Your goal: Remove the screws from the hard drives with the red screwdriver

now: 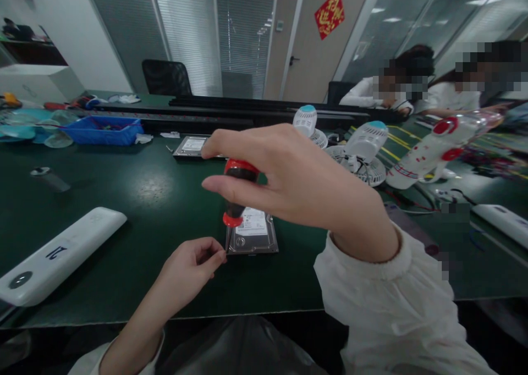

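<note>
My right hand (297, 182) is closed round the top of a red-and-black screwdriver (237, 191) that stands upright, its tip at the near-left corner of a hard drive (254, 233) lying flat on the green table (136, 199). My left hand (192, 270) is pinched, thumb against fingertips, right at the screwdriver's tip beside that corner of the drive. What the pinch holds is too small to make out.
A second hard drive (192, 145) lies farther back. A white bar-shaped device (58, 254) marked 21 lies at the near left. A blue tray (103, 130) stands at the back left, small white fans (363, 147) at the right. Two other people sit at the far right.
</note>
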Demonstrator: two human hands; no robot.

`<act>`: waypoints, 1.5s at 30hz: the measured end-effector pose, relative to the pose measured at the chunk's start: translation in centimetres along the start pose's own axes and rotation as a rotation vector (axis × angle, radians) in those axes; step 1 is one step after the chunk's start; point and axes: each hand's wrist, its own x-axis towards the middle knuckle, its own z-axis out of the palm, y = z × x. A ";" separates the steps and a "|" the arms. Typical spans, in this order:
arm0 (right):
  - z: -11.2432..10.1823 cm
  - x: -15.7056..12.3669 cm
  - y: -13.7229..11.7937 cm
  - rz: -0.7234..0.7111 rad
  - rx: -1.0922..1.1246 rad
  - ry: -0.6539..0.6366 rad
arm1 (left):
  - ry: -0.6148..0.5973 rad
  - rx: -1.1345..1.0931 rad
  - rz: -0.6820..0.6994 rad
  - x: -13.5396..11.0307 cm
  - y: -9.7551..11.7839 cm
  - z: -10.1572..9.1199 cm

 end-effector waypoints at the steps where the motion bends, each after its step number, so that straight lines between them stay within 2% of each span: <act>1: 0.0 0.0 -0.1 -0.023 0.002 0.004 | 0.000 0.003 -0.001 0.0 0.0 0.0; 5: 0.0 -0.3 -0.5 -0.083 0.009 -0.027 | 0.011 -0.001 -0.003 -0.1 0.1 0.0; 12: 0.4 -0.3 -1.1 0.031 -0.026 0.007 | -0.004 0.020 -0.013 0.0 0.2 0.0; 17: 0.4 -0.3 -0.7 -0.039 0.043 0.017 | -0.008 0.035 0.008 0.1 -0.4 0.0; 22: 0.2 -0.3 -0.4 0.053 -0.066 0.023 | 0.000 0.065 0.016 0.1 -0.6 0.0; 26: 0.0 -0.4 -0.5 0.028 -0.037 0.006 | -0.001 0.045 0.008 0.1 -0.6 -0.1; 32: 0.1 -0.4 -0.4 0.178 -0.138 0.052 | -0.006 0.040 -0.005 0.0 -0.2 -0.1; 39: -0.2 -0.3 -0.3 0.041 0.041 -0.001 | -0.011 0.032 -0.011 0.0 -0.2 -0.1; 45: 0.2 -0.2 -0.2 0.116 -0.126 0.012 | -0.012 0.037 -0.010 0.1 -0.1 -0.1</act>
